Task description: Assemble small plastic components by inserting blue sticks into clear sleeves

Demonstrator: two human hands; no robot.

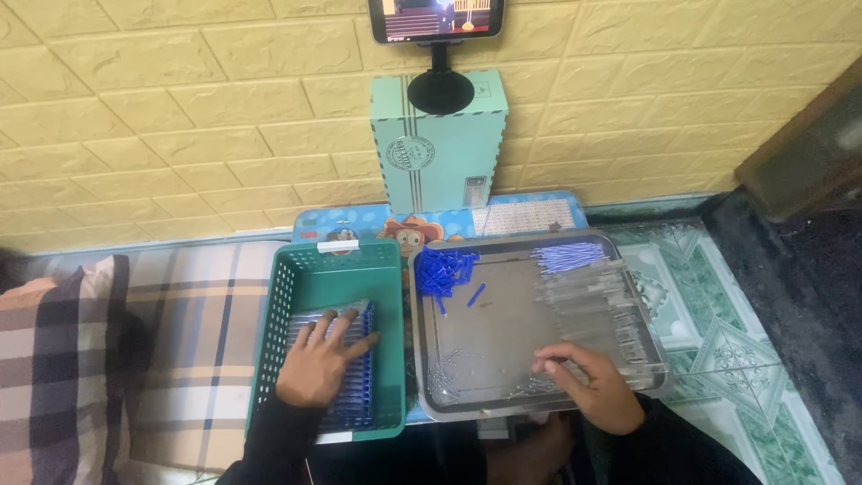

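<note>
On low surface, against yellow brick-pattern wall:
Left hand (316, 364): palm down, fingers spread flat on stacked blue-tipped parts (352, 395) in green basket (269, 314); pressing rather than pinching, nothing enclosed.
Right hand (588, 382): curled low at near edge of metal tray (417, 359), fingertips closed toward small metal pieces (449, 373); whether one is pinched, cannot tell.
Clear tubes (593, 305): laid side by side, right half of tray, just beyond right hand.
Blue caps (444, 268): loose heap, far left corner of tray; one stray nearby.
Pale blue pieces (567, 257): bundle at far right of tray.
Handling, judged: all parts light, thin, stiff plastic or wire; likely smooth, apt to roll and scatter.
Hold, judged: tubes singly at mid-length between thumb and forefinger; metal pieces by fingertip pinch; stack steadied from above.
Behind: teal box (440, 153), phone on stand (437, 20).
</note>
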